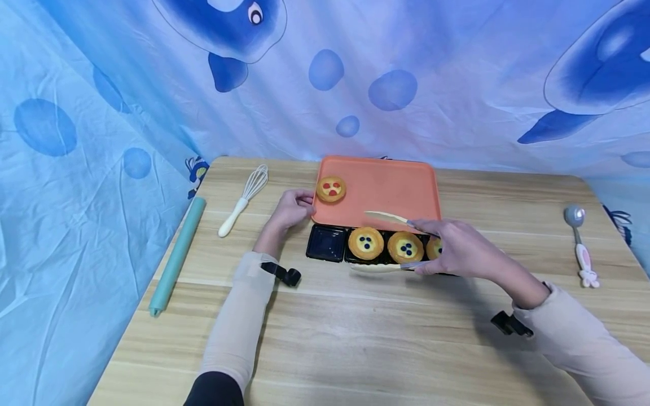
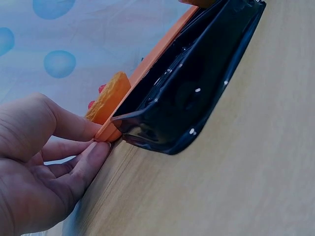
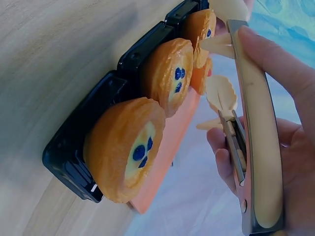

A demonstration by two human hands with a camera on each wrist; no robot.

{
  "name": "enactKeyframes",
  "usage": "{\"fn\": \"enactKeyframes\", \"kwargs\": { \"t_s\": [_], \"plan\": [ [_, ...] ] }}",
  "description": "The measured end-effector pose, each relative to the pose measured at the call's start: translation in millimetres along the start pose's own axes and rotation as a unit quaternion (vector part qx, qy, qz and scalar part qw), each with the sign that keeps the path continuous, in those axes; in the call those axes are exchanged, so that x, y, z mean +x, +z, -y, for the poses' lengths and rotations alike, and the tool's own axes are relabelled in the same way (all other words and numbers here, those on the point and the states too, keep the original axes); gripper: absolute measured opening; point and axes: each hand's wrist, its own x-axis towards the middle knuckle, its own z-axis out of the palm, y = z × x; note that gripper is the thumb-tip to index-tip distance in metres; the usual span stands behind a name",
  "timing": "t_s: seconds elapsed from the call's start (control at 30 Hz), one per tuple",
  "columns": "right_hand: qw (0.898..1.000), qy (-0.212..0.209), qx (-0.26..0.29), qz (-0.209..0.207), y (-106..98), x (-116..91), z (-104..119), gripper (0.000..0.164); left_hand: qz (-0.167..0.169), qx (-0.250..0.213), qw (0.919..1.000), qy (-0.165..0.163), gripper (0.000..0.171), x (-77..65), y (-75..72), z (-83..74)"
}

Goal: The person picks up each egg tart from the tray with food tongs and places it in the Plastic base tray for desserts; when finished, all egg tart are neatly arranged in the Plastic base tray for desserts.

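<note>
My left hand [image 1: 293, 210] pinches the left front corner of an orange tray [image 1: 388, 183] between thumb and fingers. On that tray, by its left edge, sits an egg tart with red toppings [image 1: 330, 189]. My right hand [image 1: 459, 248] holds food tongs [image 3: 261, 137] with cream-coloured tips, their arms spread apart. Below lies a black compartmented box [image 1: 326, 246], its leftmost compartment bare. Several egg tarts with dark blue toppings [image 1: 365, 243] fill the others; the right one [image 1: 434, 248] is partly hidden by my right hand. The tong tips lie either side of the leftmost blue-topped tart.
A white whisk [image 1: 244, 198] and a teal rolling pin [image 1: 178, 256] lie to the left on the wooden table [image 1: 345, 344]. At the far right is a spoon with a rabbit handle [image 1: 583, 254]. A blue patterned curtain [image 1: 447, 51] hangs behind the table.
</note>
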Motion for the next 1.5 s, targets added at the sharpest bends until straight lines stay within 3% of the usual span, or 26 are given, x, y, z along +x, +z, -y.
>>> {"fn": "enactKeyframes", "kwargs": {
  "t_s": [0.3, 0.53, 0.93, 1.13, 1.5],
  "plan": [
    [1.000, 0.027, 0.004, 0.001, -7, 0, 3, 0.088, -0.002, -0.001, 1.0000, -0.002, 0.047, -1.3, 1.1, 0.4],
    [0.999, 0.046, 0.012, -0.010, -22, 13, 7, 0.093, -0.005, -0.005, 1.0000, -0.006, 0.046, -1.3, 1.3, -0.6],
    [0.998, 0.053, 0.023, -0.036, -23, 80, -1, 0.093, -0.005, -0.002, 1.0000, -0.004, 0.046, 0.5, -0.5, 1.4],
    [0.998, 0.052, 0.027, -0.019, -16, 109, -4, 0.095, -0.002, -0.013, 0.9999, -0.002, 0.046, 1.3, -0.3, 0.7],
    [0.998, 0.063, 0.017, 0.008, 2, 138, -3, 0.095, -0.004, -0.014, 0.9997, 0.018, 0.045, 1.8, -1.2, 3.5]
  ]
}}
